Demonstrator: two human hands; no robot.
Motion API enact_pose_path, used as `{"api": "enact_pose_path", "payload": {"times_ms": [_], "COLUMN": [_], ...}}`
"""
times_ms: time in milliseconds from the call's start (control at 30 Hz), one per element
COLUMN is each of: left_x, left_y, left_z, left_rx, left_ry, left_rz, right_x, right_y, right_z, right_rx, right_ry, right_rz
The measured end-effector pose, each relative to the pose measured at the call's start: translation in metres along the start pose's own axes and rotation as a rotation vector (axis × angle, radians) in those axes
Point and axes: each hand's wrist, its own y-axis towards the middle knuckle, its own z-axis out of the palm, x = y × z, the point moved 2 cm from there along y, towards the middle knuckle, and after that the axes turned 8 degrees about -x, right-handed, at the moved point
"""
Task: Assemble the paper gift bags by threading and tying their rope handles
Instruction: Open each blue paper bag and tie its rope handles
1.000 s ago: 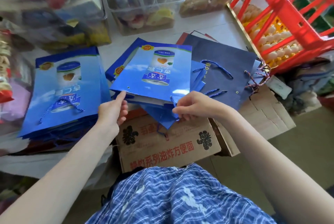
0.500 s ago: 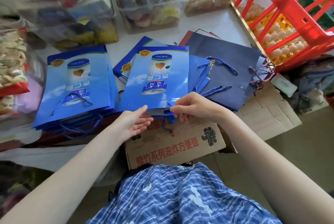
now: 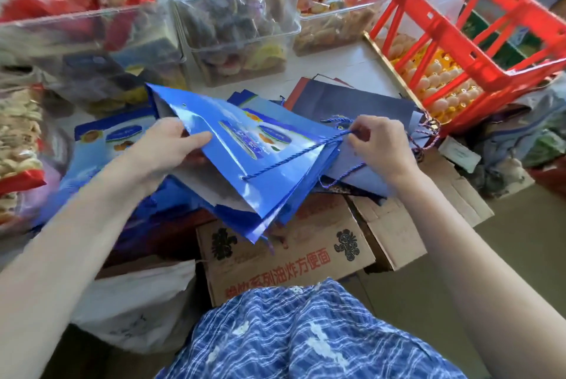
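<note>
Left hand [image 3: 165,149] grips the blue bag [image 3: 245,164], lifted and tilted at frame centre. Right hand [image 3: 379,146] pinches the rope [image 3: 294,158], drawn through a lower hole. Advise steady tension, bag held firm, then knot inside.

Both bare forearms reach forward from the near edge. Left hand [image 3: 165,146] raised, thumb extended on top, fingers curled beneath in a grip. Right hand [image 3: 378,141] pinches with thumb and forefinger, remaining fingers curled.
</note>
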Motion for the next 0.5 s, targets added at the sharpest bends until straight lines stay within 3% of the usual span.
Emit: {"api": "enact_pose_path", "payload": {"times_ms": [167, 300, 367, 500], "left_x": [-0.088, -0.129, -0.141, -0.144], "left_y": [-0.002, 0.007, 0.011, 0.015], "left_z": [-0.015, -0.021, -0.017, 0.012], "left_rx": [0.305, 0.541, 0.627, 0.855], "left_ry": [0.053, 0.139, 0.252, 0.577], "left_rz": [0.236, 0.25, 0.228, 0.212], "right_x": [0.032, 0.057, 0.067, 0.079], "right_y": [0.023, 0.031, 0.033, 0.035], "right_z": [-0.03, -0.053, -0.06, -0.062], "right_rx": [-0.071, 0.002, -0.007, -0.083], "right_ry": [0.512, 1.076, 1.16, 0.997], "right_rz": [-0.018, 0.052, 0.006, -0.119]}}
